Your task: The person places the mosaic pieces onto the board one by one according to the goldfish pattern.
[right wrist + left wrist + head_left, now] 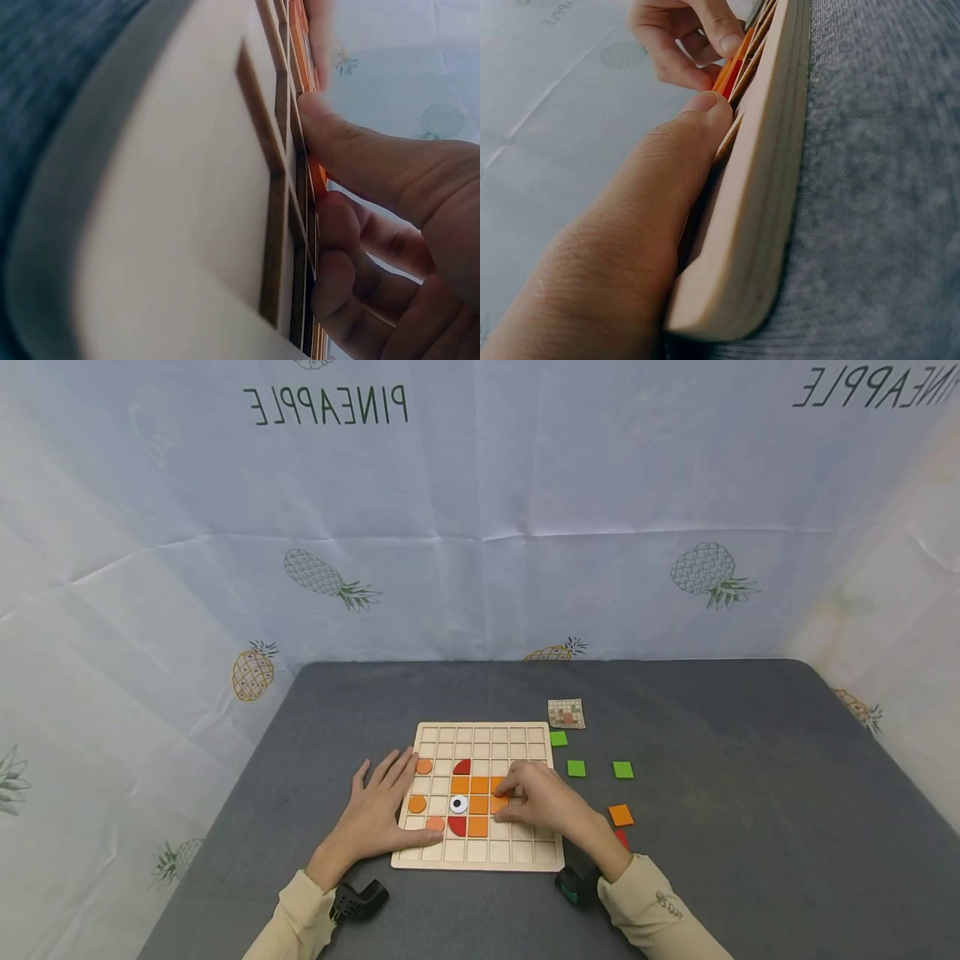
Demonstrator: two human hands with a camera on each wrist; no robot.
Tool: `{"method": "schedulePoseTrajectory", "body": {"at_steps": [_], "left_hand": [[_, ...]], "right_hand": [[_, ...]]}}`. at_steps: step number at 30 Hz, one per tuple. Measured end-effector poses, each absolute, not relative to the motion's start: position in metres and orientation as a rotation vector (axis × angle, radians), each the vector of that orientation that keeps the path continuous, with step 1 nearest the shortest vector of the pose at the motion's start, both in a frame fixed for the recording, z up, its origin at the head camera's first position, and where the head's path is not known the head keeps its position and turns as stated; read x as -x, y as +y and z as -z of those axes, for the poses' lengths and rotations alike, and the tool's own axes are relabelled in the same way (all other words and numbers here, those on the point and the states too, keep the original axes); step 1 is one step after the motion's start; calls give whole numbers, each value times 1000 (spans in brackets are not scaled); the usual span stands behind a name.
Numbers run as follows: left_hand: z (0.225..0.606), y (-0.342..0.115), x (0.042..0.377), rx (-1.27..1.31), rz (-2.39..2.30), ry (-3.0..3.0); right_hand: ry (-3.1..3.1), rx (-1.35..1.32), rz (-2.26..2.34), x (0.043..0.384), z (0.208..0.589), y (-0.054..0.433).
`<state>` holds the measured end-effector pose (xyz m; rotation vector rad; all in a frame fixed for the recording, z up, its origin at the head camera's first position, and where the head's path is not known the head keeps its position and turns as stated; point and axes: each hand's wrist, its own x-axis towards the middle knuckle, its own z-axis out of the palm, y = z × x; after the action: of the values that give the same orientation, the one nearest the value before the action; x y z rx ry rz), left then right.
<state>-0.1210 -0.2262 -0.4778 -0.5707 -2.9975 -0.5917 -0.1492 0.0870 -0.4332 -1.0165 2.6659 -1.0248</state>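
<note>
A light wooden grid board (pixel 517 855) lies on the table. My left hand (pixel 377 817) rests along its left edge with fingers spread, and the thumb presses the lower left near a salmon disc (pixel 434 822). On the board's right half, my right hand (pixel 546 799) pinches an orange square tile (pixel 498 805) between thumb and index finger, low in its cell. Orange squares (pixel 477 805) fill cells beside it. A white disc with a black centre (pixel 458 804) sits left of them, between red quarter-round tiles (pixel 462 767) above and below.
Right of the board lie green squares (pixel 576 768), a loose orange square (pixel 621 815) and a red piece (pixel 622 838) partly hidden by my right forearm. A small picture card (pixel 566 714) lies at the board's far right corner. Orange discs (pixel 417 804) sit in the left cells.
</note>
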Motion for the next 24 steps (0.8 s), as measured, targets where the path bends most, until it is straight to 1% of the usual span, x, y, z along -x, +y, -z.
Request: {"method": "schedulePoseTrajectory", "body": {"at_steps": [24], "left_hand": [[479,-226,121,572,588,-2980]], "right_hand": [[2678,978,998,147,431,84]]}}
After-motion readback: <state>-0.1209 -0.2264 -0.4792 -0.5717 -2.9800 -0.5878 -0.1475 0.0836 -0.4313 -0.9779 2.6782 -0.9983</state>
